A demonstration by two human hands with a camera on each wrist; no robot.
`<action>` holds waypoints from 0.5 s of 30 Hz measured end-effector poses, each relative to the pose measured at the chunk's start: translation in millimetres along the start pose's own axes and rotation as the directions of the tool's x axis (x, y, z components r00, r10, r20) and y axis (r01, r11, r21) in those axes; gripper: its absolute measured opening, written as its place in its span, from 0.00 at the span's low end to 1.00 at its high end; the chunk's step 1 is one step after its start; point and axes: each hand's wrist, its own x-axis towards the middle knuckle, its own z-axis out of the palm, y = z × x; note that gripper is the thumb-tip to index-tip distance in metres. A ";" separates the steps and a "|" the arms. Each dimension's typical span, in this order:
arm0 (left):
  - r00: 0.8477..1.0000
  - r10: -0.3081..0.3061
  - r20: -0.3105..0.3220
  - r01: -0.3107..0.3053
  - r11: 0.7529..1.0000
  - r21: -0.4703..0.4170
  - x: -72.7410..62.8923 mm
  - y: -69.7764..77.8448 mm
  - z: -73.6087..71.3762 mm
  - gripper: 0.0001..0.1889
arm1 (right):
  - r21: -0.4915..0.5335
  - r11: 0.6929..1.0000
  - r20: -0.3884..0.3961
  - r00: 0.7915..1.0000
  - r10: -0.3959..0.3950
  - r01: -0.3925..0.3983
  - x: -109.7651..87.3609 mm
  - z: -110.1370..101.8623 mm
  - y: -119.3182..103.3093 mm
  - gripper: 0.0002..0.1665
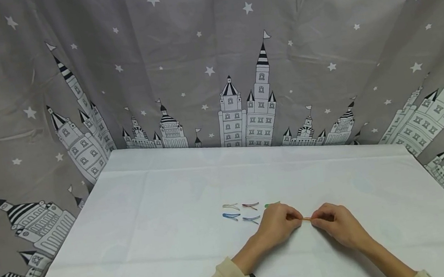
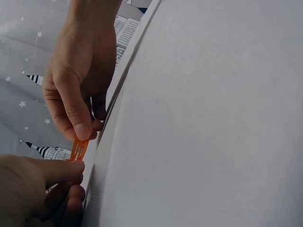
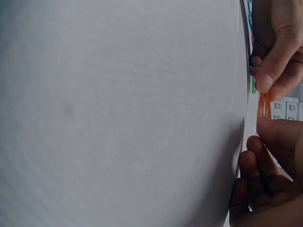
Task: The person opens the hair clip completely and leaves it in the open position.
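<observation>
Between my two hands is an orange hair clip (image 1: 306, 219), a slim snap type, held just above the white table. My left hand (image 1: 278, 223) pinches one end between thumb and fingertips. The other end is pinched by my right hand (image 1: 338, 225). Seen from the left wrist, the middle of the orange hair clip (image 2: 79, 149) shows between the fingertips while its ends are covered. A green hair clip (image 1: 269, 205) lies just behind my left hand, partly hidden by it.
Left of my hands lie several more snap clips: a pale clip (image 1: 231, 206), a red clip (image 1: 250, 206), a blue clip (image 1: 231, 216) and a darker blue clip (image 1: 251, 219). The white tablecloth (image 1: 167, 234) reaches back to a grey curtain (image 1: 181, 57) printed with castles.
</observation>
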 end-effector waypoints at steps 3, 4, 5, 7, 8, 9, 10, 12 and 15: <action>1.000 -0.011 -0.022 0.010 0.998 -0.067 -2.8 -1.9 -1.9 0.02 | 0.028 0.999 -0.006 1.000 -0.025 0.025 -0.2 2.2 -2.3 0.03; 0.999 -0.015 -0.030 0.012 0.995 -0.098 -4.0 -2.9 -2.5 0.02 | 0.037 0.999 -0.011 0.999 -0.036 0.037 -0.4 3.1 -3.3 0.03; 0.999 -0.021 -0.039 0.015 0.991 -0.130 -5.4 -3.5 -3.7 0.02 | 0.045 0.998 -0.018 0.999 -0.048 0.049 -0.5 4.0 -4.3 0.03; 0.998 -0.036 -0.052 0.026 0.981 -0.195 -8.3 -4.9 -6.1 0.02 | 0.063 0.995 -0.031 0.997 -0.072 0.074 -1.0 6.4 -6.6 0.03; 0.997 -0.043 -0.056 0.030 0.974 -0.223 -9.6 -5.5 -7.6 0.02 | 0.071 0.994 -0.037 0.996 -0.080 0.082 -1.1 7.7 -7.8 0.03; 0.997 -0.051 -0.059 0.035 0.969 -0.245 -11.1 -5.9 -9.4 0.02 | 0.080 0.993 -0.041 0.996 -0.085 0.088 -1.1 8.9 -9.1 0.04; 0.997 -0.058 -0.060 0.041 0.964 -0.262 -12.7 -6.0 -11.6 0.02 | 0.091 0.992 -0.043 0.996 -0.084 0.088 -1.0 10.3 -10.5 0.04; 0.996 -0.070 -0.060 0.051 0.960 -0.275 -15.2 -6.1 -16.1 0.02 | 0.104 0.991 -0.044 0.996 -0.083 0.088 -0.4 13.1 -13.6 0.04; 0.995 -0.080 -0.059 0.060 0.957 -0.284 -19.6 -5.7 -23.6 0.02 | 0.119 0.989 -0.045 0.995 -0.086 0.090 0.2 17.2 -19.8 0.04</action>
